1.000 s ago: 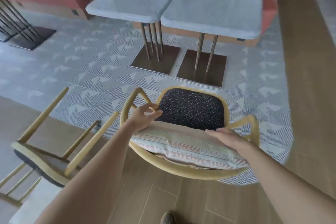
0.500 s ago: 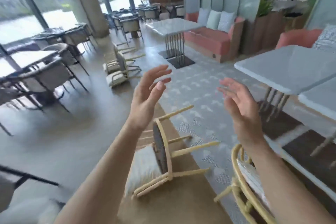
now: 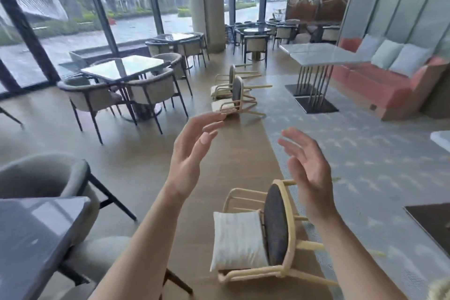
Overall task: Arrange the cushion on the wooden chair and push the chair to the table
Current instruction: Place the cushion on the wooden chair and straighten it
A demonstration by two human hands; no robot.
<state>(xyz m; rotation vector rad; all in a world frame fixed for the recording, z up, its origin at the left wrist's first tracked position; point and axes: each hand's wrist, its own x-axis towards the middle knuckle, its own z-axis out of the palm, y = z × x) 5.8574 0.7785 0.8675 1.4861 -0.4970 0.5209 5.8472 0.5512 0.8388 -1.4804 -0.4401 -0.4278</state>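
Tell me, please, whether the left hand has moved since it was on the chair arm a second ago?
Yes. The left hand has let go and risen; it now hangs open in the air above the tipped wooden chair on the floor, touching nothing.

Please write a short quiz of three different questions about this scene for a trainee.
1. True or false: both hands are empty.
2. How does the near chair lie? A) upright B) tipped on its side C) stacked on a table
3. What white thing rests against its seat?

Key: 1. True: left hand and right hand hold nothing. 2. B. 3. The cushion.
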